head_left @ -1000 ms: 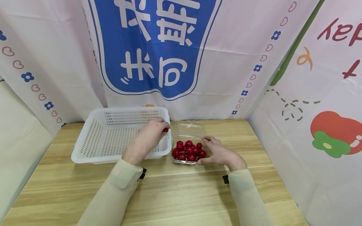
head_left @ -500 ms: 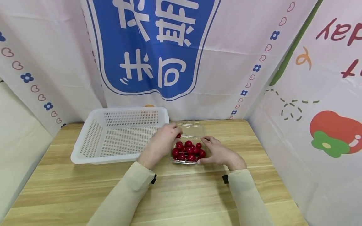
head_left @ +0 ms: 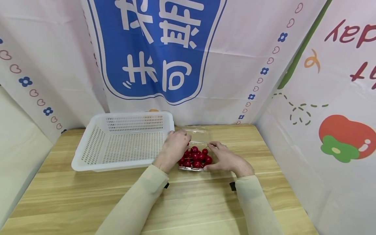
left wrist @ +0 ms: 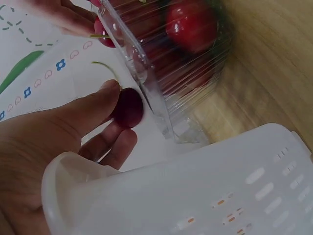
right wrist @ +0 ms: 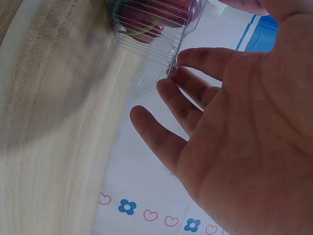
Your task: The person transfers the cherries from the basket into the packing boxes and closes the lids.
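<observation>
In the head view my left hand (head_left: 175, 146) is over the left side of a clear plastic box (head_left: 191, 169), beside the basket. Between thumb and fingers it pinches a dark red cherry (left wrist: 129, 108) with its stem; the left wrist view shows this cherry close to the box rim. Several more red cherries (head_left: 196, 156) lie inside the box, some hidden behind the left hand. My right hand (head_left: 227, 159) rests at the box's right side, its fingers extended. Seen from the right wrist, fingertips (right wrist: 188, 58) touch the box edge.
A white perforated plastic basket (head_left: 78, 163) stands left of the box, close against it. The box's clear lid (head_left: 198, 133) lies folded back toward the printed cloth (head_left: 223, 98). Beneath everything is a wooden table (head_left: 188, 202).
My left hand has moved right from over the basket's right edge to the box, carrying the cherry with it. The right hand has stayed at the box.
</observation>
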A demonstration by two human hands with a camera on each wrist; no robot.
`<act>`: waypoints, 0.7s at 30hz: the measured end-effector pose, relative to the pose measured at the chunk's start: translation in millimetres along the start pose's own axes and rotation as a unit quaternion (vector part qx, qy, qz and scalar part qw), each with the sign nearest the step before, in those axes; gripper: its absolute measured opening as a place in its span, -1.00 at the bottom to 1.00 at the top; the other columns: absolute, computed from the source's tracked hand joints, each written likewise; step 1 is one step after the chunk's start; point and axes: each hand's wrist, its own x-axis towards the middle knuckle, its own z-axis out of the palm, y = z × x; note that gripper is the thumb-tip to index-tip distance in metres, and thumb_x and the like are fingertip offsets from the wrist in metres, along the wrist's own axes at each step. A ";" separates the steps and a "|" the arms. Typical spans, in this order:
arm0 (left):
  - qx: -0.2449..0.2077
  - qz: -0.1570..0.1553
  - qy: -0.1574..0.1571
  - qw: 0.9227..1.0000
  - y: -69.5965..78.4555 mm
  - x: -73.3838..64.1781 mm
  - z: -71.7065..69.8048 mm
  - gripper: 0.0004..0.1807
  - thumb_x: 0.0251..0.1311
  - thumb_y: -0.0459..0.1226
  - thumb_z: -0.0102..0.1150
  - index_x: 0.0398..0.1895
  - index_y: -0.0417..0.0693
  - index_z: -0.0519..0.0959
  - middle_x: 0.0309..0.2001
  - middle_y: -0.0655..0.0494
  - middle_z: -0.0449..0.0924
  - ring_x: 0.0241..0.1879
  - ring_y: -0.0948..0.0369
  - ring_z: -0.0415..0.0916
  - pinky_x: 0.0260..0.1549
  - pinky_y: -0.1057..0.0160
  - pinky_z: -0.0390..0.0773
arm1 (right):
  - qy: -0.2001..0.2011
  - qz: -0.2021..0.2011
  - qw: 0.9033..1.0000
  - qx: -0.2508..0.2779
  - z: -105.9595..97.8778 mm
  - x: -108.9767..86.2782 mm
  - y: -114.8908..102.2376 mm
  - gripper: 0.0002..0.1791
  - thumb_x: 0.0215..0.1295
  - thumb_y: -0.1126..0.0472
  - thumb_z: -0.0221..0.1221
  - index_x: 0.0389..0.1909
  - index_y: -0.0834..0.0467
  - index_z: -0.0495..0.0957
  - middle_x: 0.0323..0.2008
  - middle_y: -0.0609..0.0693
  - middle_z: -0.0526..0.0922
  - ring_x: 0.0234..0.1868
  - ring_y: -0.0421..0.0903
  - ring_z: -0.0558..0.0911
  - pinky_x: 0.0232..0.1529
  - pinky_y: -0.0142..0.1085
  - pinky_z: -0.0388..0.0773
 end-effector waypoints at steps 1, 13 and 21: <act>0.001 -0.002 -0.003 1.000 0.3 0.1 0.1 -0.80 0.41 -0.17 0.69 -0.04 -0.01 0.86 -0.02 0.02 0.89 0.04 0.02 0.86 0.03 0.01 0.78 | 0.001 -0.003 1.000 -0.002 -0.1 -0.1 -0.3 0.35 0.37 -0.24 0.64 0.91 0.24 0.10 0.90 0.28 0.14 0.90 0.40 0.18 0.84 0.43 0.33; -0.065 0.052 0.007 0.997 21.0 -24.4 -12.1 -0.82 0.53 -0.25 0.58 0.05 -0.12 0.84 -0.06 -0.01 0.84 -0.05 0.03 0.83 0.07 0.02 0.91 | -0.001 0.007 1.000 0.002 -8.5 -5.9 9.6 0.35 0.34 -0.18 0.69 0.89 0.29 0.14 0.89 0.29 0.15 0.89 0.39 0.19 0.86 0.39 0.33; -0.027 0.095 -0.024 0.995 43.7 -57.3 -2.9 -0.86 0.49 -0.27 0.59 0.02 -0.01 0.86 -0.04 0.09 0.89 -0.03 0.12 0.83 0.06 0.14 0.92 | -0.004 0.014 1.000 0.002 -18.9 -8.2 19.4 0.37 0.31 -0.16 0.71 0.88 0.32 0.14 0.88 0.33 0.15 0.88 0.44 0.18 0.87 0.41 0.28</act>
